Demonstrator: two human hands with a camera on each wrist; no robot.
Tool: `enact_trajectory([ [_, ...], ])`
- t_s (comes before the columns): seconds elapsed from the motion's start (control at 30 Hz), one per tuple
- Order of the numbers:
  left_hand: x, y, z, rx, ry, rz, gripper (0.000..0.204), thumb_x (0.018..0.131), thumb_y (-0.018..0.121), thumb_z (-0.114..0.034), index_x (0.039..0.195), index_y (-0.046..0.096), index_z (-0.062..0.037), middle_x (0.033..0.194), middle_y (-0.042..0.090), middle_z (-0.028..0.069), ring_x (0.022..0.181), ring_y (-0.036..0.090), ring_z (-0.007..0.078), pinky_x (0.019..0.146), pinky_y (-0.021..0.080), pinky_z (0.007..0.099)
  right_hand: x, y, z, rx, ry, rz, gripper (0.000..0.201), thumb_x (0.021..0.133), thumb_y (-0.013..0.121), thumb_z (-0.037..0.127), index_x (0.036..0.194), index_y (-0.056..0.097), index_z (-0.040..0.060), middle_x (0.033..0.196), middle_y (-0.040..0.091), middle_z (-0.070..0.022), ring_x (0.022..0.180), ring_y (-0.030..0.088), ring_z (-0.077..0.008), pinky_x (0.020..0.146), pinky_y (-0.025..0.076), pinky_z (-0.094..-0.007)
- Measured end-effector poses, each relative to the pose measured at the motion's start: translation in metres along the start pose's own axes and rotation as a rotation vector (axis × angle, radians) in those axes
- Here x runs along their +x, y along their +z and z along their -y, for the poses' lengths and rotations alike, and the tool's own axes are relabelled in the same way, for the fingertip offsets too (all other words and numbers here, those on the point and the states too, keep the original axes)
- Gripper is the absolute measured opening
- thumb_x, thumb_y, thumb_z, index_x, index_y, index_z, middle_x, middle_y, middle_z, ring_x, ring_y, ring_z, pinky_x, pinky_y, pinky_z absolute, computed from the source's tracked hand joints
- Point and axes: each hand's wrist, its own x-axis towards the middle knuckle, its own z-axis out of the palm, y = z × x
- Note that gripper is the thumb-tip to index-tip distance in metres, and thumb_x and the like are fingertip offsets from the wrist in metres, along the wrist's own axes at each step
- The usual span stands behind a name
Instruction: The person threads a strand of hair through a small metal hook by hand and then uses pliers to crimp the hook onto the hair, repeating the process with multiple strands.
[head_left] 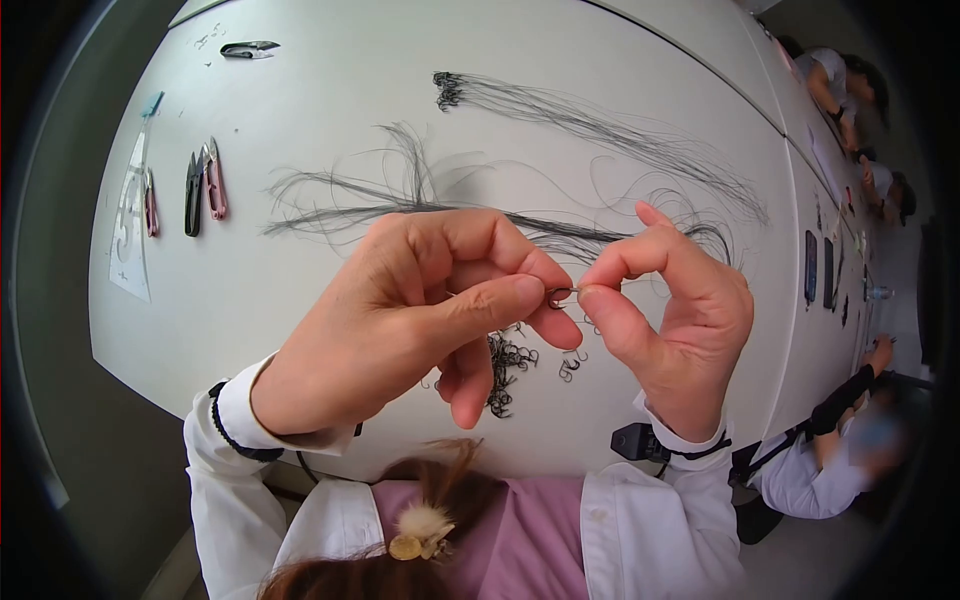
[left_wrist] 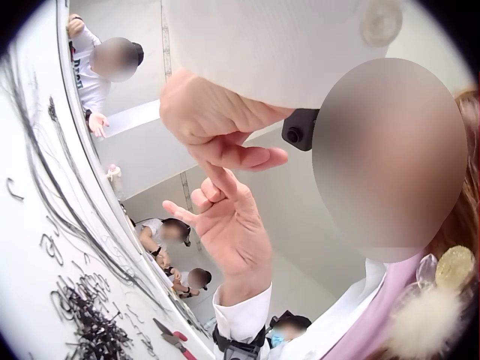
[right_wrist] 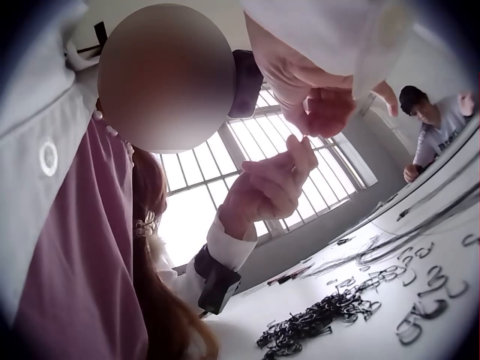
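Between the two hands, in the head view, is a small dark hook [head_left: 560, 292]. The left hand [head_left: 430, 310] pinches its left side with thumb and index finger, the other fingers loosely bent. From the right, the right hand [head_left: 680, 310] pinches at the hook's other end with thumb and index finger; a thread there is too fine to make out. Below the hands lies a pile of black hooks [head_left: 507, 375], also seen in the right wrist view as a heap [right_wrist: 311, 322]. A bundle of dark strands [head_left: 350, 215] stretches across the table behind the hands.
Farther back on the white table [head_left: 330, 90] lies a second bundle of strands [head_left: 600, 125] with hooks at its left end. Thread snips [head_left: 215, 180], dark snips [head_left: 250, 49] and a clear set square [head_left: 130, 230] are at the left. Other people sit at the right.
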Motion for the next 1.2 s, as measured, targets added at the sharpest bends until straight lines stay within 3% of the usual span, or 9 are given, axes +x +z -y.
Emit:
enact_trajectory([
  [0.73, 0.002, -0.005, 0.005, 0.136, 0.08, -0.082, 0.02, 0.091, 0.054, -0.017, 0.08, 0.056, -0.0002, 0.071, 0.061, 0.0089, 0.043, 0.049, 0.0043, 0.034, 0.034, 0.0159, -0.002, 0.003, 0.003, 0.03, 0.092, 0.04, 0.007, 0.073, 0.067, 0.004, 0.077, 0.062, 0.0026, 0.069, 0.062, 0.0001, 0.067, 0.058, -0.011, 0.102, 0.033, -0.0481],
  [0.87, 0.004, 0.0, 0.007, 0.123, 0.186, -0.181, 0.021, 0.091, 0.054, -0.018, 0.082, 0.058, 0.0001, 0.072, 0.061, 0.0087, 0.042, 0.048, 0.0035, 0.035, 0.034, 0.0152, -0.003, 0.001, 0.004, 0.037, 0.064, 0.013, 0.007, 0.073, 0.068, 0.004, 0.078, 0.062, 0.0028, 0.07, 0.062, 0.0003, 0.067, 0.059, -0.0108, 0.102, 0.033, -0.0476],
  [0.93, 0.002, 0.002, 0.005, 0.147, 0.157, -0.149, 0.018, 0.09, 0.055, -0.016, 0.084, 0.059, 0.0005, 0.072, 0.062, 0.0092, 0.043, 0.049, 0.0034, 0.036, 0.034, 0.0151, -0.003, 0.002, 0.006, 0.035, 0.052, 0.014, 0.007, 0.073, 0.068, 0.004, 0.078, 0.062, 0.0033, 0.07, 0.063, 0.0005, 0.067, 0.059, -0.0106, 0.102, 0.032, -0.0484],
  [1.0, -0.001, 0.003, 0.004, 0.174, 0.129, -0.119, 0.016, 0.089, 0.057, -0.014, 0.085, 0.06, 0.001, 0.073, 0.064, 0.0097, 0.044, 0.05, 0.0033, 0.036, 0.035, 0.0151, -0.004, 0.005, 0.006, 0.001, -0.009, -0.022, 0.005, 0.078, 0.067, 0.007, 0.077, 0.062, 0.0086, 0.067, 0.061, 0.004, 0.063, 0.059, -0.0088, 0.095, 0.032, -0.0598],
  [1.13, -0.003, 0.0, 0.002, 0.153, 0.104, -0.076, 0.006, 0.083, 0.061, -0.004, 0.085, 0.061, 0.0016, 0.078, 0.068, 0.0139, 0.052, 0.058, 0.0053, 0.037, 0.039, 0.0152, -0.006, 0.007, 0.007, -0.179, -0.133, -0.112, 0.007, 0.076, 0.069, 0.007, 0.076, 0.063, 0.0093, 0.067, 0.06, 0.0033, 0.061, 0.057, -0.0104, 0.094, 0.033, -0.0602],
  [1.2, -0.006, -0.001, 0.003, 0.143, 0.136, -0.06, 0.006, 0.083, 0.061, -0.004, 0.085, 0.062, 0.0017, 0.077, 0.067, 0.014, 0.054, 0.06, 0.0064, 0.037, 0.039, 0.0154, -0.008, 0.007, 0.01, -0.261, -0.205, -0.113, 0.009, 0.073, 0.07, 0.004, 0.077, 0.063, 0.0067, 0.07, 0.062, 0.0005, 0.065, 0.058, -0.0128, 0.101, 0.029, -0.0556],
])
